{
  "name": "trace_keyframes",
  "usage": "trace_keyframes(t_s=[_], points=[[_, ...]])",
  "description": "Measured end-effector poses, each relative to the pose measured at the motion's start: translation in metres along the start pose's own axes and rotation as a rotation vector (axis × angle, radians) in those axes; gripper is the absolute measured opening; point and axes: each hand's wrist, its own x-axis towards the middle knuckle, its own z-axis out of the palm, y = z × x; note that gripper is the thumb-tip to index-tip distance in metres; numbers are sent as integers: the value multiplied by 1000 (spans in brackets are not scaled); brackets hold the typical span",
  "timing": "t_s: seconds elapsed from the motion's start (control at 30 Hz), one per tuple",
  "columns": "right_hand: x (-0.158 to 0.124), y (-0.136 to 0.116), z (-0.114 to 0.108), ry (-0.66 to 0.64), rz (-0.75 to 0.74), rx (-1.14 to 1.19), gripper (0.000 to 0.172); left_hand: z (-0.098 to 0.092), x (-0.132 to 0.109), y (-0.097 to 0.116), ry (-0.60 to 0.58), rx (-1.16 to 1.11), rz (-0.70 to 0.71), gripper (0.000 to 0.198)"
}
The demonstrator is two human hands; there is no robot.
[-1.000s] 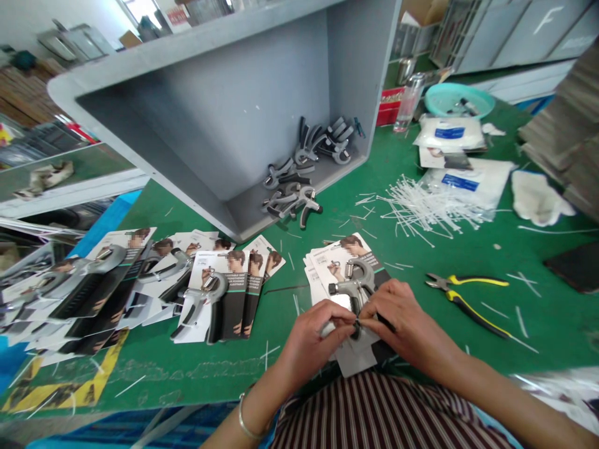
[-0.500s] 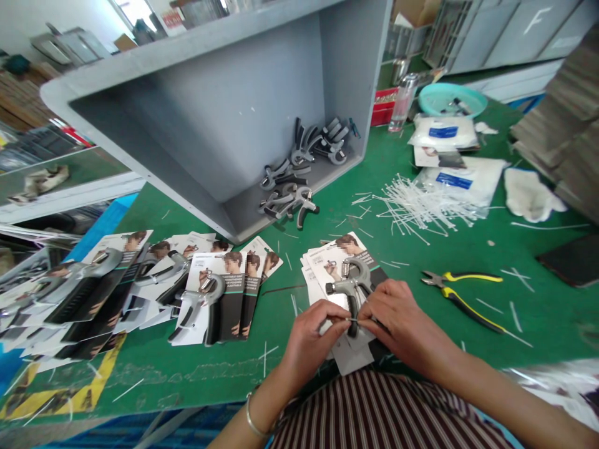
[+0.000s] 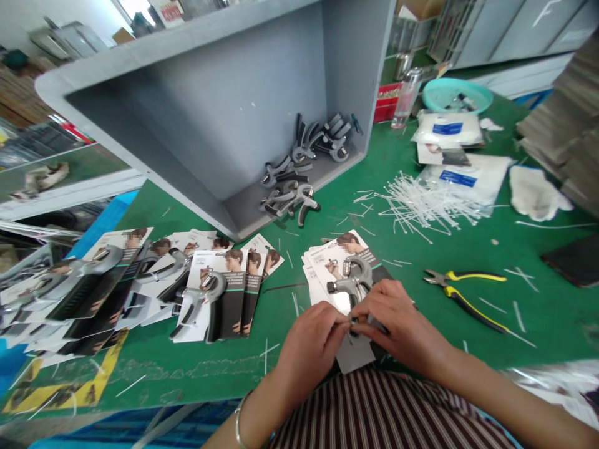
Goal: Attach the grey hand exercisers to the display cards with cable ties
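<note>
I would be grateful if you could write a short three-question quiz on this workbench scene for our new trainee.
1. True or false: the yellow-and-black-handled pliers lie to the right of the person's right hand.
2. What lies in the grey bin? A) white cable ties B) hand grippers C) a cotton glove
3. Fill in the blank: the metal bangle is on the person's ___ wrist.

Key: 1 true; 2 B; 3 left.
</note>
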Motion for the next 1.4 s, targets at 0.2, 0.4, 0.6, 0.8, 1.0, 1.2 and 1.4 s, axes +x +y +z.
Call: trace_keyframes(t_s=[0.2,0.4,0.6,0.8,1.0,1.2,1.4], points=[[2,-4,-5,-22,-40,-43,17,-9,3,7,-2,-44,-33,19],[-12,7,-3,38,17,20,13,-7,-1,-1,107,-376,-72,11],[-9,2,9,110,66,-9,11,37,-2,-3,235,52,8,60],[-7,0,23,255,45,86,7,42,1,-15,322,253,98,42],[-12,6,34,494,234,155,8,25,2,-25,321,309,100,28],[-83,69,-18,423,360,-297,22,-2,8,-29,199,67,-124,22],[-148,163,-66,-16,552,-728,79,25,32,-33,347,232,-115,63]])
